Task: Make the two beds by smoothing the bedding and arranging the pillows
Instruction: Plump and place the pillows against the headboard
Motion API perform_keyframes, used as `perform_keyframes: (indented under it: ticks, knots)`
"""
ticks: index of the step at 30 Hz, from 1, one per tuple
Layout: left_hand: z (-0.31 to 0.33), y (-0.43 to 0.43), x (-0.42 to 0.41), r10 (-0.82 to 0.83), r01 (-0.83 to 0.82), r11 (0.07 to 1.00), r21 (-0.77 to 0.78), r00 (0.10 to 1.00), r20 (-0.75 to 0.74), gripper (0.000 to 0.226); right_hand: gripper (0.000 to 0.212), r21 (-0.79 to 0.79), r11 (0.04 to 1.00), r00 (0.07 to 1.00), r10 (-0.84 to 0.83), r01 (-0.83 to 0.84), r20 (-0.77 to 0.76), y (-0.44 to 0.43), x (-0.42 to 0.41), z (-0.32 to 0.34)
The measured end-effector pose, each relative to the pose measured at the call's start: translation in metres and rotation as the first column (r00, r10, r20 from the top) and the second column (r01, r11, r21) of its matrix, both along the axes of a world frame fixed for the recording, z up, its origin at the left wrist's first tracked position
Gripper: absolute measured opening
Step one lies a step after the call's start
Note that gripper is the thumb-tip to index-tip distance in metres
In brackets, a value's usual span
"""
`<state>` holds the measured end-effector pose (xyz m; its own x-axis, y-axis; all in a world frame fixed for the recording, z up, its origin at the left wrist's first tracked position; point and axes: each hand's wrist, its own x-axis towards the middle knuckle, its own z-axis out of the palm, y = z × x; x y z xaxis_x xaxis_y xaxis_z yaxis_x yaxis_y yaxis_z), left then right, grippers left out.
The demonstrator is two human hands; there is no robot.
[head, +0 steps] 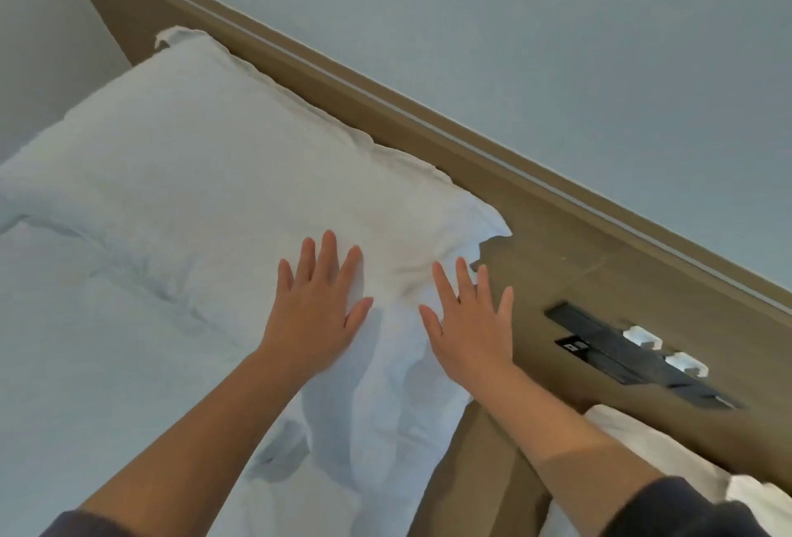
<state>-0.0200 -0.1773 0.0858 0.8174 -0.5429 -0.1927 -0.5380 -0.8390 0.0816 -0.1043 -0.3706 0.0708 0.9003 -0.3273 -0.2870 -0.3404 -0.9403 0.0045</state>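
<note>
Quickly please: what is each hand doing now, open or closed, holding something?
Left hand: open, fingers spread, palm down on the white pillow, holding nothing.
Right hand: open, fingers spread, at the pillow's near corner, holding nothing.

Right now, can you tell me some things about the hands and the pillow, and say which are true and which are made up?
1. Both hands are open with fingers spread. True: the left hand and right hand lie flat.
2. The left hand grips the pillow's corner. False: it lies flat on the white pillow.
3. The pillow sits against the wooden headboard. True.
4. The pillow is blue. False: it is white.
5. A black switch panel is on the headboard, right of the hands. True.
</note>
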Motion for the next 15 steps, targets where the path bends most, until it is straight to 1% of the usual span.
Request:
perform_keyframes:
  ticks: [5, 9, 10, 12, 13, 15]
  knots:
    - [-0.005, -0.063, -0.04, -0.225, 0.225, 0.974, 0.013, 0.974, 0.032, 0.074, 0.063, -0.063, 0.984, 0.985, -0.171, 0.168, -0.039, -0.045, -0.076, 0.004]
    - [-0.015, -0.108, -0.09, -0.349, 0.349, 0.937, 0.012, 0.937, 0.015, 0.065, 0.063, -0.117, 0.95, 0.95, -0.3, 0.289, -0.089, -0.083, -0.157, 0.004]
    - [-0.016, -0.119, -0.105, -0.38, 0.38, 0.925, 0.005, 0.925, 0.021, 0.061, 0.062, -0.12, 0.938, 0.938, -0.336, 0.324, -0.09, -0.09, -0.18, 0.003]
    - [-0.014, -0.14, -0.138, -0.438, 0.438, 0.899, -0.002, 0.899, 0.001, 0.061, 0.062, -0.124, 0.899, 0.897, -0.432, 0.42, -0.093, -0.1, -0.227, 0.007]
    - [-0.011, -0.149, -0.157, -0.464, 0.464, 0.886, -0.007, 0.886, -0.008, 0.06, 0.063, -0.102, 0.87, 0.867, -0.492, 0.483, -0.086, -0.103, -0.252, 0.008]
    - [-0.006, -0.163, -0.199, -0.507, 0.506, 0.862, -0.033, 0.861, -0.051, 0.058, 0.064, -0.07, 0.827, 0.823, -0.562, 0.558, -0.082, -0.104, -0.308, 0.004]
